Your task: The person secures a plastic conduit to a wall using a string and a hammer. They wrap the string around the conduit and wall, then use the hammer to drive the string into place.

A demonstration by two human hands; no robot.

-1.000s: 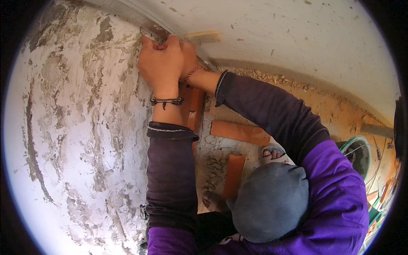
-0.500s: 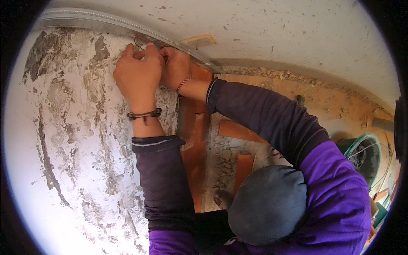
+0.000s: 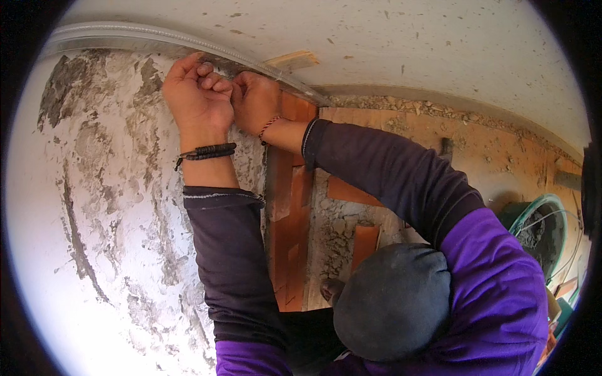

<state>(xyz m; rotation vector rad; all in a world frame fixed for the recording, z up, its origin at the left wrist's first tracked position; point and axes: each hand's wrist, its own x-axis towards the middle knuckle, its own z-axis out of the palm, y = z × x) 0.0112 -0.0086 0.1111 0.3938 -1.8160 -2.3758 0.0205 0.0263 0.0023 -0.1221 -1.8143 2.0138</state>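
Note:
My left hand [image 3: 197, 97] is turned palm up with its fingers curled, at the top edge of a white surface smeared with grey mortar [image 3: 113, 156]. Right beside it, my right hand [image 3: 256, 103] is closed, thumb and fingers drawn together, its side against the left hand. Whatever they may pinch is too small or hidden to make out. Both are just below a pale metal strip [image 3: 132, 31], close to the upper end of the orange brickwork [image 3: 291, 213].
A small wooden piece [image 3: 293, 61] lies against the strip. Loose orange bricks [image 3: 364, 244] and mortar crumbs [image 3: 335, 241] lie right of the brickwork. A green bucket [image 3: 544, 235] with grey mortar stands at far right. A dark rounded cap [image 3: 394, 301] fills the lower middle.
My left hand has rolled over from its back to its palm side, fingers curling, and its forearm has shifted slightly left. My right hand has stayed nearly in place, its fingers drawn tighter.

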